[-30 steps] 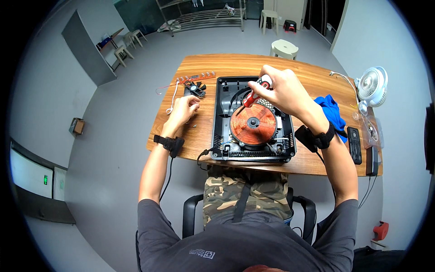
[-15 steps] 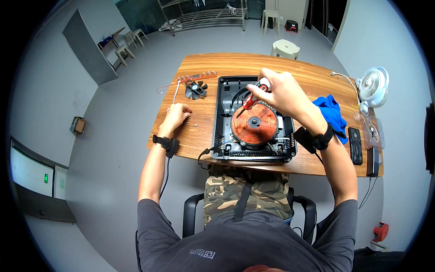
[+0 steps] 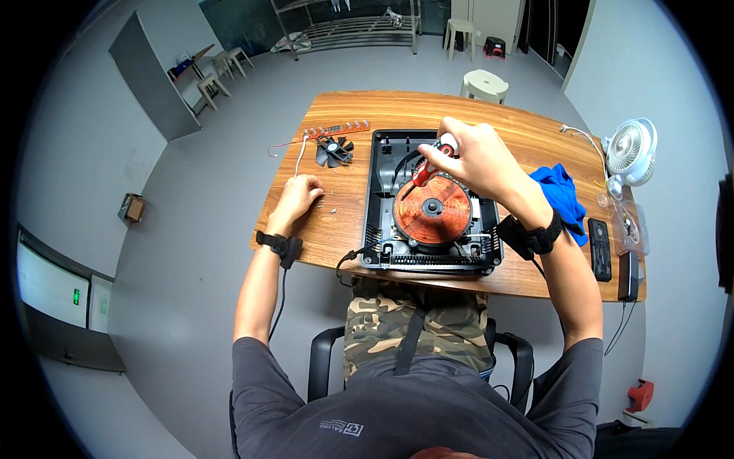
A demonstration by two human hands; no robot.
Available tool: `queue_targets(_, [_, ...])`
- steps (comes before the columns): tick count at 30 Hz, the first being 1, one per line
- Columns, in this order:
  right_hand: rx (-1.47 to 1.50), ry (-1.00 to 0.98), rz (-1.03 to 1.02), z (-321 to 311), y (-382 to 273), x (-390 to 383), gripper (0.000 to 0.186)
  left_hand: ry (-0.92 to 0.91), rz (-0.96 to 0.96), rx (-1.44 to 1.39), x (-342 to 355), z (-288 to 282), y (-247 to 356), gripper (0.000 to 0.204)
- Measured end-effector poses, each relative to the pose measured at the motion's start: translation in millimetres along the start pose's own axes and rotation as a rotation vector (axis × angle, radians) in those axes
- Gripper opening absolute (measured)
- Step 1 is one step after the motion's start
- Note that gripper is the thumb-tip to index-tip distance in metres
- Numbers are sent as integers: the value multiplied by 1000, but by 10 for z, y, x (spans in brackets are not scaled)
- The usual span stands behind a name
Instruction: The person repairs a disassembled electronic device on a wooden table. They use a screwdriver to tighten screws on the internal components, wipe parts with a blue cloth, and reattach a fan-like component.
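My right hand [image 3: 487,159] is wrapped round a red and white screwdriver [image 3: 425,173], tilted with its shaft pointing down toward the left. The tip appears over the upper left of a copper coil [image 3: 419,216]; whether it touches anything I cannot tell. The round coil sits inside the open black housing [image 3: 372,260] of what looks like an induction cooker. To the left, my left hand [image 3: 300,196] rests on the wooden table with its fingers curled together. What they hold, if anything, is hidden. Small screws [image 3: 333,210] lie beside these fingers.
A black fan blade unit [image 3: 334,151] and an orange circuit strip [image 3: 336,130] with wires lie at the table's far left. On the right are a blue cloth [image 3: 560,191], a black tool case [image 3: 600,249], a clear plastic box [image 3: 633,222] and a white fan [image 3: 631,151].
The whole view has shifted slightly. Both hands keep nearly the same places, and the screwdriver stays in my right hand over the coil.
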State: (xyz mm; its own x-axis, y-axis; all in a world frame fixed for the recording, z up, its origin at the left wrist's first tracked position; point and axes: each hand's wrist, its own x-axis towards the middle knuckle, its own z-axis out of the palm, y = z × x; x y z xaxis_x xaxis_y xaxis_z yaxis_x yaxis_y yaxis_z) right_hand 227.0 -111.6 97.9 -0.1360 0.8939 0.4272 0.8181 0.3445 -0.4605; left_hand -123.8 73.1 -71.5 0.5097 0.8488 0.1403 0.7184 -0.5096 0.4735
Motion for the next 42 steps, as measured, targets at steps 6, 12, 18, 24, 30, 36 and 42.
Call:
queue_targets(6, [-10,-3,0,-27,3,-10,50,-103,2,-14,-108,-129,83,16])
queue_targets(12, [9,20,-16,-16,-3,-16,50,-81,63,19,-88,-82,35,15])
queue_targets(18, [-15,28,-5,-62,20,-47,51,-94,49,28,-54,-55,48,12])
queue_targets(24, [-32,67,-14,-134,66,-46,49,-41,-30,-111,-14,-174,453,13])
queue_targets(30, [5,166,-74,-175,156,-73,44,-151,133,-442,82,-96,1060,24])
queue_targets(36, [35,217,-47,-172,202,-84,41,-260,124,-708,119,92,1559,14])
queue_targets(42, [56,209,-18,-168,231,-112,39,-202,162,-688,138,220,1633,17])
